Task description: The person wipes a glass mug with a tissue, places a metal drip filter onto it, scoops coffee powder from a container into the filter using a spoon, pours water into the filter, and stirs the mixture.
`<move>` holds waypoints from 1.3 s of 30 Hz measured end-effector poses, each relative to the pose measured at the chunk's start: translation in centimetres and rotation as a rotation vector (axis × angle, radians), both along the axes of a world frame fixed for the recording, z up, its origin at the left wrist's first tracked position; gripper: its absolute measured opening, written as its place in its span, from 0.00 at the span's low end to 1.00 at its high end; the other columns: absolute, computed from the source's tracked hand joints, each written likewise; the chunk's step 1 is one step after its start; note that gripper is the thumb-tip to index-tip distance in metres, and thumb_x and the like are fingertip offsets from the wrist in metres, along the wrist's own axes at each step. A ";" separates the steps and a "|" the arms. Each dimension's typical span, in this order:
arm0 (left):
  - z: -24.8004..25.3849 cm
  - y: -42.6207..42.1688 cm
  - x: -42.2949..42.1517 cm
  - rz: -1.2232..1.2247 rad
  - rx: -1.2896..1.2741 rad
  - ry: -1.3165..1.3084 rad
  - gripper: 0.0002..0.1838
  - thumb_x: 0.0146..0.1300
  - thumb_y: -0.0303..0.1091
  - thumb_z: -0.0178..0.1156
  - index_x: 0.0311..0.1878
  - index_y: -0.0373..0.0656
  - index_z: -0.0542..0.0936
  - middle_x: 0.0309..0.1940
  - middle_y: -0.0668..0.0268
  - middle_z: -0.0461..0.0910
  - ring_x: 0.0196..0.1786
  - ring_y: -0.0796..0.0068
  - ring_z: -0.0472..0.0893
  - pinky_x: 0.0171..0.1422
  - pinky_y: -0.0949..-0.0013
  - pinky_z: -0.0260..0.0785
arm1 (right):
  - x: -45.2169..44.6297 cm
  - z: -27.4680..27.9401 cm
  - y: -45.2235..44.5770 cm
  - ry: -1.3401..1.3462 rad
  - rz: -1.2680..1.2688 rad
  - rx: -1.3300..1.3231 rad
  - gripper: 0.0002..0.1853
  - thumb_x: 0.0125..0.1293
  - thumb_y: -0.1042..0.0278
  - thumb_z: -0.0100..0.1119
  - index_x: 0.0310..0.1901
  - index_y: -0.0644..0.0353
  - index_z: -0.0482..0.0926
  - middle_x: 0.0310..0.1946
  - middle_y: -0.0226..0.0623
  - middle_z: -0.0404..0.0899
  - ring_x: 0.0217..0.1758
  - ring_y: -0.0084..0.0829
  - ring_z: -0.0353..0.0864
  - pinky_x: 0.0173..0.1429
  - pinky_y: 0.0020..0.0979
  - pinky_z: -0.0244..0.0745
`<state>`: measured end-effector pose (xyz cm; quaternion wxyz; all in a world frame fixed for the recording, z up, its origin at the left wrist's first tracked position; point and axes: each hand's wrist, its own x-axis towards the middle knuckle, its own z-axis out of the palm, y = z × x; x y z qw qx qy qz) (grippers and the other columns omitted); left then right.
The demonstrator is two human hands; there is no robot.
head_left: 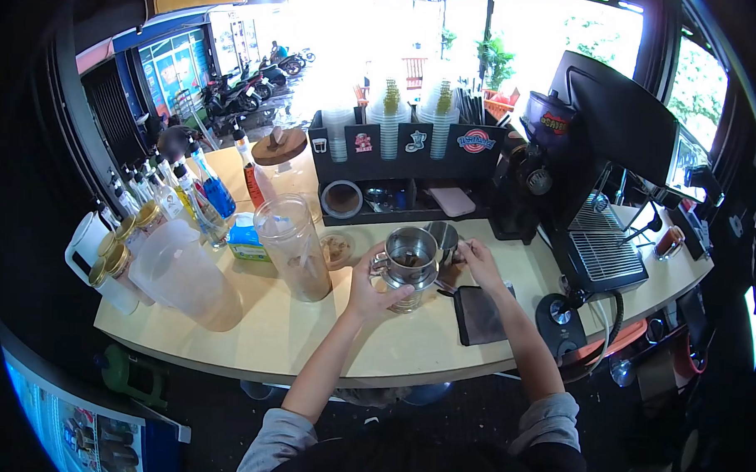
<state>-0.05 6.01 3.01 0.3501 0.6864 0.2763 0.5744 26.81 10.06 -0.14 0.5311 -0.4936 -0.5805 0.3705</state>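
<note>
The left hand (pixel 368 290) grasps the silver metal cup with a looped side handle (pixel 411 255), positioned over a clear glass (pixel 404 305) at the pale wooden counter's (pixel 374 352) middle. The right hand (pixel 480 263) has bent fingers beside a grey round metal vessel (pixel 442 235); grip cannot be determined. Adjacent: black rectangular mat (pixel 480 318), right; tall translucent pitcher (pixel 290 245), left.

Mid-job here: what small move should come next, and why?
Probably ease the metal piece, which the right hand appears to hold, in over the metal cup. The cup's top is open, the left hand is curled around its side, and the piece is close beside it. Exactly what the piece is, I can't tell.
</note>
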 end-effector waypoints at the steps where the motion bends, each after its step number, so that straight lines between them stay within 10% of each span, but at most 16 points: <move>1: 0.0 -0.1 0.0 -0.011 -0.003 -0.013 0.44 0.39 0.42 0.77 0.61 0.38 0.69 0.51 0.59 0.78 0.54 0.68 0.78 0.60 0.64 0.70 | -0.4 0.3 -0.2 0.121 0.065 -0.067 0.12 0.72 0.61 0.52 0.34 0.61 0.74 0.28 0.25 0.74 0.34 0.17 0.71 0.40 0.23 0.67; 21: -0.9 0.2 0.0 -0.005 -0.035 -0.023 0.44 0.40 0.44 0.77 0.61 0.38 0.71 0.54 0.59 0.76 0.56 0.68 0.77 0.61 0.64 0.69 | -2.1 18.3 -4.1 0.141 0.225 0.242 0.09 0.66 0.71 0.59 0.31 0.58 0.68 0.24 0.24 0.73 0.26 0.10 0.70 0.30 0.17 0.67; 39: -0.2 -0.1 0.2 -0.037 -0.039 -0.072 0.44 0.39 0.44 0.77 0.61 0.38 0.71 0.56 0.58 0.74 0.59 0.66 0.75 0.63 0.62 0.67 | -4.6 19.6 -3.6 -0.145 0.293 0.324 0.14 0.60 0.73 0.63 0.28 0.57 0.64 0.22 0.18 0.60 0.26 0.09 0.54 0.28 0.18 0.51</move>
